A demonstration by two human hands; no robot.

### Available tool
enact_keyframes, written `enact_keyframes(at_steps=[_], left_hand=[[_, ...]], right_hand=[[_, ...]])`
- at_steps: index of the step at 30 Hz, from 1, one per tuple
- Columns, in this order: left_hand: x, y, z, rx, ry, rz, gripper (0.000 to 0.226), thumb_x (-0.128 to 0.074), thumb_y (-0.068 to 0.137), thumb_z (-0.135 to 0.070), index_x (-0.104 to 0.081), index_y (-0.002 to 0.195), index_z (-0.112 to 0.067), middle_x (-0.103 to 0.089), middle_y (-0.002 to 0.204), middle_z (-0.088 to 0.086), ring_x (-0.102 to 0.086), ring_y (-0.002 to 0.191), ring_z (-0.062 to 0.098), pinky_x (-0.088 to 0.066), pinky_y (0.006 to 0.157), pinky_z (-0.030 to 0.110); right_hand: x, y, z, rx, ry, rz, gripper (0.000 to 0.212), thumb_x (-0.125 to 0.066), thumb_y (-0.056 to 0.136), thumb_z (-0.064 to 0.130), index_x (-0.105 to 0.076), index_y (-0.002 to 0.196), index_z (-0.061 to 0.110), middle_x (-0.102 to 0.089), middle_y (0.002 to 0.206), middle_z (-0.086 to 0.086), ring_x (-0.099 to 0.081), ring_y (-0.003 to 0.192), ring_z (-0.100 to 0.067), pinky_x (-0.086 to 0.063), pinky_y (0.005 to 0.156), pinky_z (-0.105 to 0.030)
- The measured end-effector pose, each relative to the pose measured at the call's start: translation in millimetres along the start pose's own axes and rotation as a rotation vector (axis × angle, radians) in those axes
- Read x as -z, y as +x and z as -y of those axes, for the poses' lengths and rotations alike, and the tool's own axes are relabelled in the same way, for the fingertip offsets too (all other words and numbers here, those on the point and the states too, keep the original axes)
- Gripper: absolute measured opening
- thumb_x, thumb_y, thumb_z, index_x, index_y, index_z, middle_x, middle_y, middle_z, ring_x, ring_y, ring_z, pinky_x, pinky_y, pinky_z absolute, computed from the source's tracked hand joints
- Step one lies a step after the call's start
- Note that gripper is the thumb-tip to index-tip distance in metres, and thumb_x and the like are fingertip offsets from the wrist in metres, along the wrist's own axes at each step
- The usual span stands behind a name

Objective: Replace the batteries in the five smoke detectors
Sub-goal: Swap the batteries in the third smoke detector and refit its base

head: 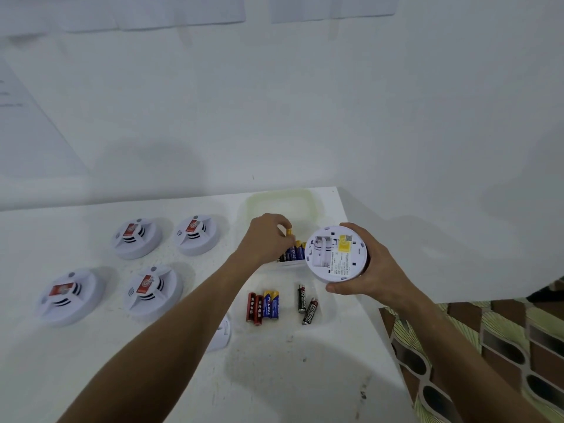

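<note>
Batteries are the thing in hand: the left hand (268,239) pinches one new battery (289,232) by its yellow end, fingertips curled round it, just above the row of blue cells (294,253) standing in the clear plastic container (283,198). The right hand (370,267) grips the open smoke detector (335,254) round its rim, back turned up, with the battery bay (320,251) showing empty.

A cell this small looks light, stiff and smooth, likely to roll or slip, so a pinch near the middle would probably steer it better into the bay than a hold on the tip. The detector shell seems light, hard plastic; the rim hold looks sound.

Spent-looking cells, red (254,308), blue (271,304) and black (306,303), lie loose on the white table (274,377). Four closed detectors (134,238) sit well apart to the left.
</note>
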State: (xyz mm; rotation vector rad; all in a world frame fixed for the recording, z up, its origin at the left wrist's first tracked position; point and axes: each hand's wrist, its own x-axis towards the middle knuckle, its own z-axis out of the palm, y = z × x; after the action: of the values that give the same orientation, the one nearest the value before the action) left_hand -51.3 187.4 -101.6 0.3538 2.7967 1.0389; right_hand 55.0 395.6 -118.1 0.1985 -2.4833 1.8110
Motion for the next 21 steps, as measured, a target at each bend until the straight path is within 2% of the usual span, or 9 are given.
enact_keyframes(at_steps=[5, 9, 12, 16, 21], left_hand=[[27.4, -30.4, -30.2, -0.116, -0.250, -0.244, 0.009, -0.067, 0.085, -0.021, -0.065, 0.094, -0.022, -0.073, 0.073, -0.005, -0.069, 0.065, 0.009, -0.053, 0.064, 0.022], [36.4, -62.6, -45.6, -0.205, -0.380, -0.185, 0.011, -0.070, 0.085, -0.018, -0.064, 0.093, -0.022, -0.073, 0.076, -0.008, -0.069, 0.070, 0.004, -0.056, 0.067, 0.020], [30.0, -77.0, -42.3, -0.282, -0.269, -0.164, 0.013, -0.071, 0.084, -0.017, -0.065, 0.096, -0.020, -0.072, 0.079, -0.008, -0.068, 0.074, 0.002, -0.057, 0.070, 0.023], [20.0, -87.3, -31.9, -0.421, -0.119, -0.197, 0.012, -0.068, 0.088, -0.017, -0.065, 0.099, -0.018, -0.071, 0.088, -0.006, -0.066, 0.079, 0.008, -0.057, 0.074, 0.030], [12.3, -92.3, -18.6, -0.642, 0.160, -0.297, 0.011, -0.064, 0.088, -0.014, -0.067, 0.098, -0.012, -0.071, 0.093, 0.001, -0.066, 0.075, 0.020, -0.056, 0.060, 0.034]], right_hand=[[-0.4, 2.4, 4.0, 0.018, 0.006, 0.005, 0.091, -0.093, 0.052, -0.002, -0.050, 0.127, 0.027, -0.064, 0.114, 0.020, -0.061, 0.109, -0.004, -0.051, 0.081, -0.013], [-3.8, 2.2, 9.8, 0.049, -0.002, 0.010, 0.092, -0.094, 0.052, 0.001, -0.050, 0.131, 0.019, -0.065, 0.114, 0.019, -0.061, 0.109, -0.006, -0.050, 0.083, -0.013], [-7.1, 0.6, 13.9, 0.064, 0.009, 0.020, 0.090, -0.093, 0.052, -0.003, -0.052, 0.130, 0.020, -0.065, 0.113, 0.017, -0.062, 0.106, -0.006, -0.051, 0.082, -0.015], [-12.5, -2.9, 17.0, 0.078, 0.009, 0.030, 0.088, -0.093, 0.052, -0.004, -0.054, 0.126, 0.024, -0.066, 0.112, 0.018, -0.063, 0.105, -0.005, -0.051, 0.082, -0.015], [-18.7, -5.4, 22.0, 0.091, 0.025, 0.019, 0.085, -0.091, 0.050, 0.007, -0.054, 0.125, 0.024, -0.066, 0.114, 0.014, -0.062, 0.106, -0.004, -0.050, 0.087, -0.016]])
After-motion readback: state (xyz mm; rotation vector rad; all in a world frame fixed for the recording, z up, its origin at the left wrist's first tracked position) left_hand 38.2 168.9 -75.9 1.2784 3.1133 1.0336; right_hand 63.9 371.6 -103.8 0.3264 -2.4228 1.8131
